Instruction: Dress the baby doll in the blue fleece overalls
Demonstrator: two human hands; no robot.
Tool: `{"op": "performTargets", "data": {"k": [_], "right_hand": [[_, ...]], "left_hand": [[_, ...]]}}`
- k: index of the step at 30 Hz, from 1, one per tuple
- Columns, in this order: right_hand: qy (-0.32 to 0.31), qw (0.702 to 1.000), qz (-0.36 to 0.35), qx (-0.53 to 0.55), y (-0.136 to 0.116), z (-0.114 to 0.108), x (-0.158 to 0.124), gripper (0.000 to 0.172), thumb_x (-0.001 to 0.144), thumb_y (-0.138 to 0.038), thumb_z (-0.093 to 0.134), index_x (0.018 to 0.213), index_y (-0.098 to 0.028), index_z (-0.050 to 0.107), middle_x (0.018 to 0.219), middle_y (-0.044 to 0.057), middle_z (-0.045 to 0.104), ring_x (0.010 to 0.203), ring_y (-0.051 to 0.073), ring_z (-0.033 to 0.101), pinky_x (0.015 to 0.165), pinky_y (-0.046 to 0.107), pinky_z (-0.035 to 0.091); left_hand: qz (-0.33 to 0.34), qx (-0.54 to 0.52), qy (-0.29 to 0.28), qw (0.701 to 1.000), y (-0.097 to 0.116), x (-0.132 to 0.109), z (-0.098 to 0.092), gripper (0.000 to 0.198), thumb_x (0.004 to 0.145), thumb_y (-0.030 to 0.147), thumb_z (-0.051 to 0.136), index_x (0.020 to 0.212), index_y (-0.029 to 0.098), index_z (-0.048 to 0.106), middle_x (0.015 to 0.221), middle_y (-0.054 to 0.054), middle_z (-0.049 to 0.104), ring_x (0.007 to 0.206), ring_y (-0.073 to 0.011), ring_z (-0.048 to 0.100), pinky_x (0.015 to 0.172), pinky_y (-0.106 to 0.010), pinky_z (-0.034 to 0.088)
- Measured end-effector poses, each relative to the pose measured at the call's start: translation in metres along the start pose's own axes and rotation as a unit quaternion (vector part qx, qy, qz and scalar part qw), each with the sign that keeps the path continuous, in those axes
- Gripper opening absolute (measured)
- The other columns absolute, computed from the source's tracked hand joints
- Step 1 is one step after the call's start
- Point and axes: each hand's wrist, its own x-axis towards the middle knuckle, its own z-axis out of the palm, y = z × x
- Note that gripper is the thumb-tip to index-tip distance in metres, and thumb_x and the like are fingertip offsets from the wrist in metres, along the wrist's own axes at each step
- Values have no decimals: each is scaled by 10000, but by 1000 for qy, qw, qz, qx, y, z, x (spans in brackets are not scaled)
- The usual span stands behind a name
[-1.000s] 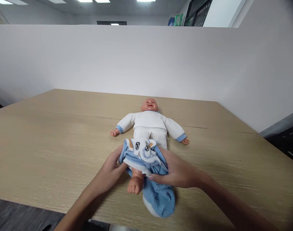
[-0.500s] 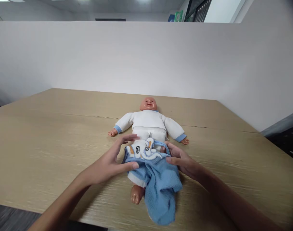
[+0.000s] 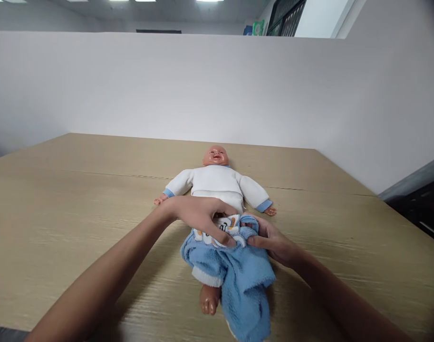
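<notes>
**A:** so what's on the table right now? I'm standing off to the side and can't see much.

**B:** a baby doll lying flat on its back, dead centre of the frame, head pointing at the white partition wall at the back. White long-sleeve top with blue cuffs, arms spread out to both sides.

**A:** and the blue thing?

**B:** fluffy blue pants, pulled up over the doll's legs to about the waist. There's a white cartoon patch with orange bits at the waistband, mostly covered by fingers. One bare foot pokes out of the white-cuffed leg at the lower middle of the frame. The other pant leg hangs toward the bottom edge and looks limp; can't tell if there's a foot in it.

**A:** hands?

**B:** both at the waistband. The left hand comes in from the lower left, lies over the doll's belly, fingers curled down onto the top of the pants, thumb pressed on the patch. Looks like a closed pinch on the fabric. The right hand comes in from the lower right, fingers closed around the waistband on that side, bunching the blue cloth a bit. The two hands are just beside each other, nearly touching.

**A:** anything else around?

**B:** light wood tabletop, ceiling lights along the top of the frame.
</notes>
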Motion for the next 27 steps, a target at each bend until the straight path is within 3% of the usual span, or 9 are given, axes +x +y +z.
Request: {"op": "performTargets", "data": {"k": [2,5,8,12,16,18,20,25,27], "right_hand": [[-39,997,13,-69,-4,-9,-3,414,886,-472,868,1167,-210,713,1046,5,722,962,180,668,885,275,521],[-85,989,34,-112,-7,-19,-9,338,937,-486,814,1052,-172,767,960,6,724,864,168,653,799,257,506],[-44,999,27,-8,-5,-19,-13,390,906,-547,827,1046,-185,795,885,13,743,790,161,650,720,238,504],[29,995,15,92,-6,-9,-15,474,952,-618,745,1201,-216,783,1029,54,778,837,169,678,773,253,536],[-38,997,64,5,-15,-8,-17,555,930,-627,780,1299,-215,739,1101,58,760,886,168,685,747,230,527],[-123,987,88,-48,-18,-11,-20,550,886,-608,836,1237,-192,753,1059,42,744,903,172,677,766,230,524],[-153,982,95,-58,-18,-15,-23,502,828,-579,895,1089,-167,773,947,13,720,840,155,651,751,221,513],[25,996,16,85,-10,-15,-23,448,727,-548,976,899,-194,762,803,-5,700,709,140,625,668,231,514],[44,992,2,119,-10,-14,-20,406,761,-537,960,875,-204,757,800,4,710,730,150,651,700,244,534]], "left_hand": [[11,-60,-19,998,-6,7,4,173,871,375,739,970,235,761,857,7,705,781,-208,644,709,-290,483],[13,-120,-29,992,-15,14,9,205,884,370,728,1014,213,707,939,-4,690,880,-209,649,762,-285,491],[-1,-141,-80,987,-23,17,9,376,832,435,851,1080,210,680,991,0,684,928,-209,648,776,-275,494],[6,-169,-166,972,-32,18,7,466,730,379,963,1090,213,718,1050,-2,733,1007,-246,692,872,-301,546],[22,-154,-120,980,-40,16,9,410,838,474,892,1120,209,757,1109,-27,762,1068,-263,722,921,-317,573],[38,-179,-85,979,-41,15,11,451,905,487,833,1259,222,744,1216,-44,772,1158,-266,722,999,-329,568],[48,-201,-69,976,-41,14,12,500,928,459,818,1360,230,713,1285,-50,768,1224,-266,710,1051,-335,558],[23,-170,-132,976,-35,14,10,539,805,439,928,1260,213,748,1235,-20,774,1190,-289,713,1006,-335,580],[16,-146,-175,974,-34,15,9,498,781,450,943,1178,205,770,1198,-17,792,1153,-295,726,993,-344,585]]}}
